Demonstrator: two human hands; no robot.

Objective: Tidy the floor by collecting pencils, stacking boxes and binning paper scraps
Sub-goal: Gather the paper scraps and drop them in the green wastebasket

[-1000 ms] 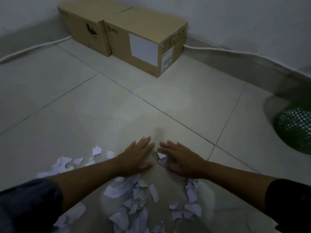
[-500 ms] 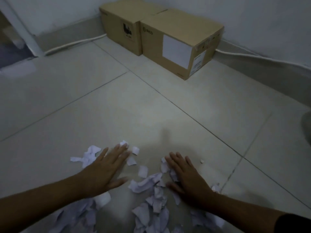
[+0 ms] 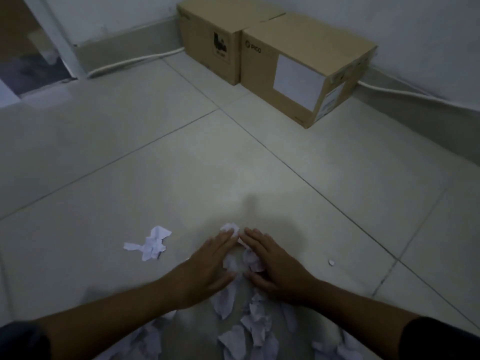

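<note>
My left hand (image 3: 207, 266) and my right hand (image 3: 272, 263) lie flat on the tiled floor, fingers straight, fingertips almost meeting. Between the palms sits a small heap of white paper scraps (image 3: 240, 262), pressed from both sides. More scraps (image 3: 249, 326) trail back under my forearms toward me. A separate crumpled scrap cluster (image 3: 152, 242) lies to the left of my left hand. One tiny scrap (image 3: 331, 262) sits to the right. Two cardboard boxes, one (image 3: 210, 40) on the left and one (image 3: 306, 71) on the right, stand side by side against the far wall.
A white cable (image 3: 130, 63) runs along the skirting behind the boxes. A doorway (image 3: 26, 61) opens at the far left. Bare floor tiles stretch between my hands and the boxes.
My hands have swept inward together, gathering the scraps between them. The view has swung left, so the green bin seen a second ago is out of frame.
</note>
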